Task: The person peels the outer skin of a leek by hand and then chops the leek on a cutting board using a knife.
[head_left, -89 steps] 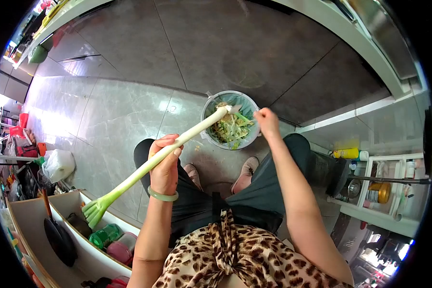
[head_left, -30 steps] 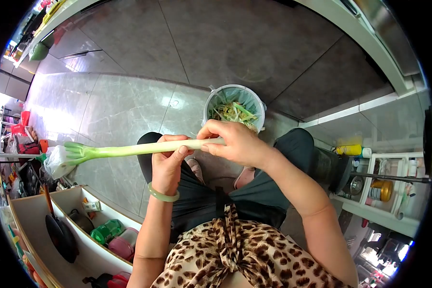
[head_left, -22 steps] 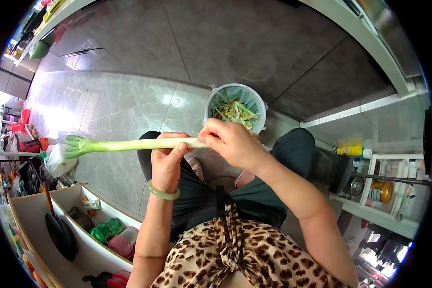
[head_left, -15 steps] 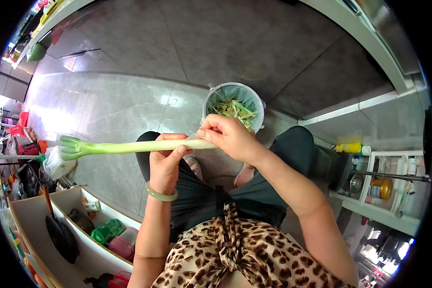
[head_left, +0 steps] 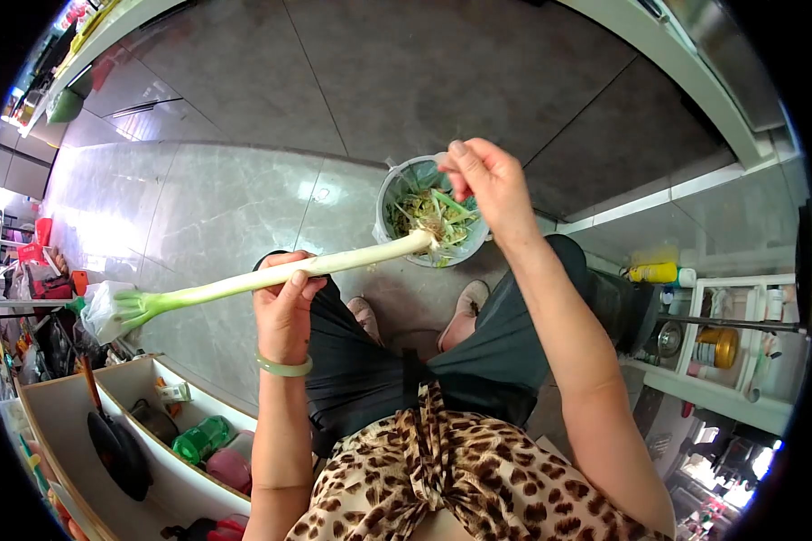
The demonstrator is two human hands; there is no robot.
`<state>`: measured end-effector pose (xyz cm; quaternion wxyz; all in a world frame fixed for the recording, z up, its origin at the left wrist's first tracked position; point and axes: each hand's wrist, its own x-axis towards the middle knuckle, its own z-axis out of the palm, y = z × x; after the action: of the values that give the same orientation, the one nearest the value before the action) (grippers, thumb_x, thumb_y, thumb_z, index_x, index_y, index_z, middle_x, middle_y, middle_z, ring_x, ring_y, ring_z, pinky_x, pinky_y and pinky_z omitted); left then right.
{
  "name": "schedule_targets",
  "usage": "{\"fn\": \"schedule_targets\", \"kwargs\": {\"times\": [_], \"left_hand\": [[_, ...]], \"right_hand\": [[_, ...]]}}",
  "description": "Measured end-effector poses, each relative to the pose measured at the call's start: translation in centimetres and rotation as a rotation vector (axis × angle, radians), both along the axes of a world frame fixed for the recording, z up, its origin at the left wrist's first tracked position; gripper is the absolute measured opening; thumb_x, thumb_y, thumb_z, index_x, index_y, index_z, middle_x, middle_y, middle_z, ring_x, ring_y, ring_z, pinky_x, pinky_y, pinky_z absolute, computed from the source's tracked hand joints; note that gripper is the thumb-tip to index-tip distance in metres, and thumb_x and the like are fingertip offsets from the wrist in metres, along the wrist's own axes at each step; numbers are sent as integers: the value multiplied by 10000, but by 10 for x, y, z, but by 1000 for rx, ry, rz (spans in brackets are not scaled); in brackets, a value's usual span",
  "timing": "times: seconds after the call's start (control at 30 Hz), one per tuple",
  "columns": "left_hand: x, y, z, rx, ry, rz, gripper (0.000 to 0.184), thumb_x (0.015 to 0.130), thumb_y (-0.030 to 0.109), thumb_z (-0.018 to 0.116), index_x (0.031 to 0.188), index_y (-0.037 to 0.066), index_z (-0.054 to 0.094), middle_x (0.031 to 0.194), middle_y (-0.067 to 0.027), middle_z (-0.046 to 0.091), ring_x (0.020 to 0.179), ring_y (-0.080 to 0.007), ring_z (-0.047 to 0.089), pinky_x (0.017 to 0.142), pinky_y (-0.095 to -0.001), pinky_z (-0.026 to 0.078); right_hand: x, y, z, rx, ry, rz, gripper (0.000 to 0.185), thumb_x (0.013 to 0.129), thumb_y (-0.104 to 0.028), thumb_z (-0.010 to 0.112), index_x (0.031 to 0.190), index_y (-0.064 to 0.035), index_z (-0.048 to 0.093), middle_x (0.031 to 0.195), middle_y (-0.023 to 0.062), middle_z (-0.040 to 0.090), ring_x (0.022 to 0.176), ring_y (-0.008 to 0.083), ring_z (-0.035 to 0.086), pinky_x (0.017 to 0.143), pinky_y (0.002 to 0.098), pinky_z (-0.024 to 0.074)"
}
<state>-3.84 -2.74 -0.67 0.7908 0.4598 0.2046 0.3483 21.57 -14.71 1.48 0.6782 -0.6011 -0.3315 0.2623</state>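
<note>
A long leek [head_left: 338, 262] is held in the air, slanting across the person's lap — its white root end, with roots on it, above the opening of a lined bin [head_left: 382, 206], its cut green end out to the left, overlapping a white plastic bag [head_left: 102, 309] in this view. The left hand [head_left: 286, 307] has its fingers clamped around the stalk near the middle, thumb laid along it; a pale green bangle [head_left: 284, 368] circles that wrist. The right hand [head_left: 492, 185] is off the leek, raised over the bin's right side with fingers curled in; whether they pinch anything, I cannot tell. Green and yellowish scraps [head_left: 413, 211] lie in the bin, which stands on the grey tiled floor [head_left: 226, 212] just beyond the person's shoes [head_left: 468, 302].

At lower left, a divided box [head_left: 66, 386] holds a black pan [head_left: 117, 455], a green bottle [head_left: 201, 439] and a pink container [head_left: 230, 467]. At right — beside a white rack [head_left: 695, 394] — lies a yellow bottle [head_left: 651, 272].
</note>
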Motion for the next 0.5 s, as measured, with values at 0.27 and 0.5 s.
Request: {"fn": "schedule_targets", "kwargs": {"times": [0.27,0.5], "left_hand": [[-7,8,3,4,-22,65,221,851,45,620,1037,-25,524,1001,-144,587,885,-191,622,745,-273,563],[-4,10,-1,-35,-33,83,186,890,77,577,1036,-27,527,927,-131,617,816,-196,644,725,-274,564]], "right_hand": [[10,-19,9,-283,-759,-40,218,784,-125,627,987,-56,664,1071,70,624,1020,241,558,893,336,437],[-38,-13,13,-315,-747,317,325,791,-132,640,1105,-55,607,1100,74,598,997,227,565,870,322,450]]}}
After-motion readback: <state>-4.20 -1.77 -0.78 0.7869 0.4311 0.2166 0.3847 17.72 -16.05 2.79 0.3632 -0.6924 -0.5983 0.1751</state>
